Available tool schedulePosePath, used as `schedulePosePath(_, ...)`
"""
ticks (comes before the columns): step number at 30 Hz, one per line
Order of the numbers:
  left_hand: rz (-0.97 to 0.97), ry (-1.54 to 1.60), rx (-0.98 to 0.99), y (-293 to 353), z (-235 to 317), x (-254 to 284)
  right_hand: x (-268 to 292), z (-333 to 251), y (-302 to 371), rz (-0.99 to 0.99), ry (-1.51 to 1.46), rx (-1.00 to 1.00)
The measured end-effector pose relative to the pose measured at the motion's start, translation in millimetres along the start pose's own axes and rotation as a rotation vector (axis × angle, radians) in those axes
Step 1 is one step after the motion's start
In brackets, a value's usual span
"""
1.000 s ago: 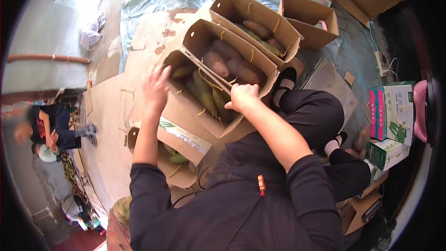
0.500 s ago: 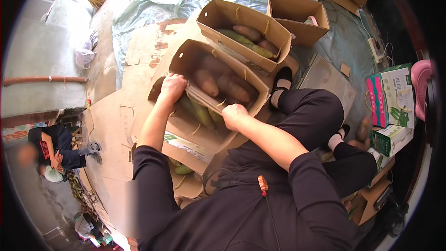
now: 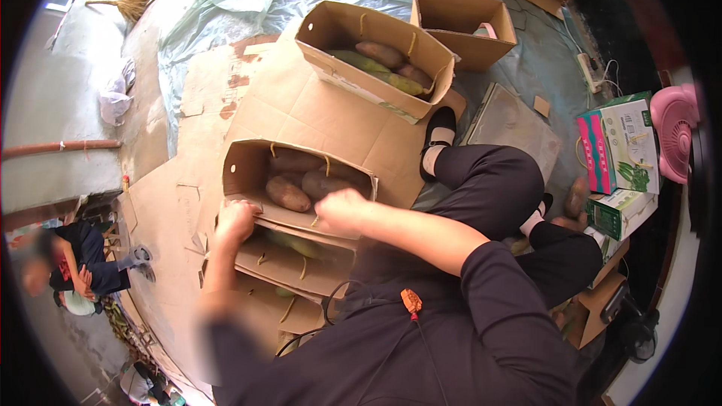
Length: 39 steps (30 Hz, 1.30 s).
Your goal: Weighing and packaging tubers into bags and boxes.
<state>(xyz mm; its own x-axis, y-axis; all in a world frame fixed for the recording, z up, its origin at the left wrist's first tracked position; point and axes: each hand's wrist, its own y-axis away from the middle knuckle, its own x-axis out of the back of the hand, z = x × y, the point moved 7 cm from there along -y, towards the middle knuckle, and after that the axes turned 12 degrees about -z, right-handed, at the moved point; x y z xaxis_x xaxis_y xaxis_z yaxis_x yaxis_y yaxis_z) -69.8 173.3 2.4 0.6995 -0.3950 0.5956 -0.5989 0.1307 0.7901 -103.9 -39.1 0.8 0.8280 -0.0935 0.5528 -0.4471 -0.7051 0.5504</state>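
An open-topped cardboard box (image 3: 289, 143) stands in front of me with several brown, oblong tubers (image 3: 287, 192) inside. Its near rim is pinched at the left end by my closed left hand (image 3: 237, 221). Toward the right, my right hand (image 3: 343, 210) is closed on the same rim, its fingertips partly hidden. Yellow cord loops (image 3: 326, 164) hang from the box's sides. Right behind the near rim, closer to my body, is another open box (image 3: 259, 259) with long green produce (image 3: 293, 243) in it. Nearer still, more cardboard (image 3: 263, 297) is partly covered by my body.
Farther off stands a box (image 3: 353, 90) of green and brown produce, beside another open box (image 3: 459, 37). Flattened cardboard (image 3: 162, 210) and plastic sheeting (image 3: 248, 0) cover the floor. Printed cartons (image 3: 632, 150) and a pink fan (image 3: 674, 131) are at right. Another person (image 3: 90, 263) sits at far left.
Both hands have drawn the tuber-filled box toward my body, leaving a gap before the farther box. The nearer box of green produce is now largely hidden behind its rim.
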Motion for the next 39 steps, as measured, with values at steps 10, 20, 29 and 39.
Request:
schedulePosePath(10, 0.818, -0.049, -0.273, -124.7, 130.5, 253.6, 145.9, 178.4, 96.1, 0.876, 0.074, -0.731)
schedulePosePath(20, 0.476, -0.382, -0.351, -238.3, 150.9, 212.2, 101.9, 215.8, 41.4, 0.566, 0.288, -0.745)
schedulePosePath(29, 0.365, -0.424, -0.386, -175.3, 132.3, 159.7, 59.6, 153.8, 29.4, 0.594, 0.363, -0.367)
schedulePosePath(39, 0.162, 0.129, -0.312, -102.0, 81.7, 143.0, 123.8, 91.8, 69.7, 0.407, -0.014, -0.104)
